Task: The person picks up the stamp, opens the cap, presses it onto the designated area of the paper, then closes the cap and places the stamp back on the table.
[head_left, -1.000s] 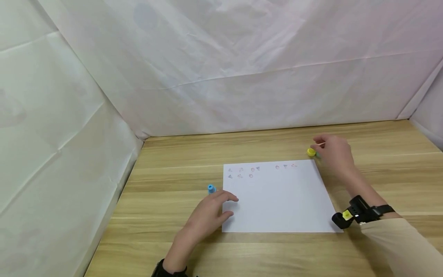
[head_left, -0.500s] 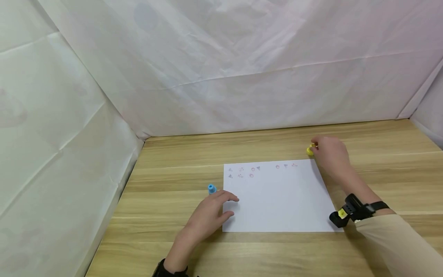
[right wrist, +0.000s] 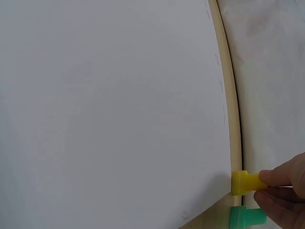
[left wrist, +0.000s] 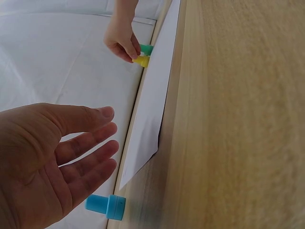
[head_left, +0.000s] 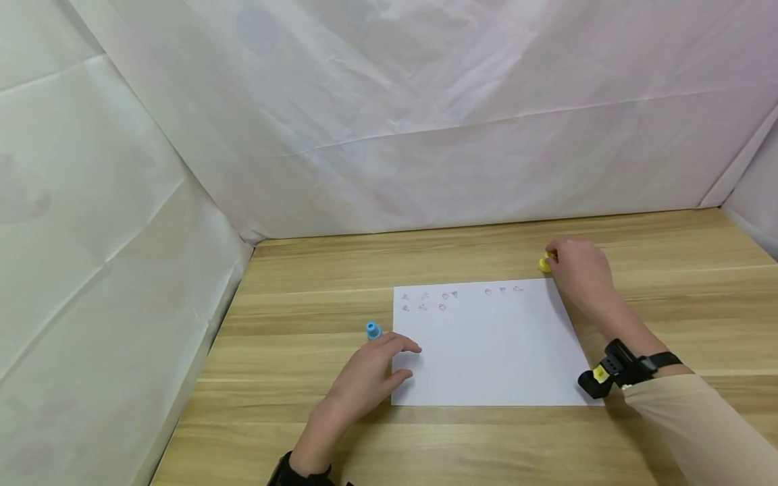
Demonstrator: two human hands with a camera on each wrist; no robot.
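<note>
Currently, status by item:

Right hand (head_left: 580, 270): grasping the yellow stamp (head_left: 545, 264) by its stem, fingers pinched round it, as the right wrist view shows; grip closed on the stamp.

Yellow stamp position: standing on the worktop (head_left: 304, 432), just beside the far right corner of the paper sheet (head_left: 492, 358), not on the sheet.

Green stamp (right wrist: 245, 217): standing on the worktop, close against the yellow stamp and the right fingers; whether a finger touches it cannot be told.

Left hand (head_left: 365, 385): released, fingers straight and relaxed; fingertips at the near left edge of the sheet. Contact with the sheet cannot be confirmed from the left wrist view.

Blue stamp (head_left: 373, 330): on the worktop just beside the left edge of the sheet, near the left fingertips, not held.

Work done: small printed marks (head_left: 428, 301) in two short rows at the far left of the sheet, plus a further short row (head_left: 502, 291) toward the far right.

Work left: judged from the sheet, most of its area remains unmarked.
</note>
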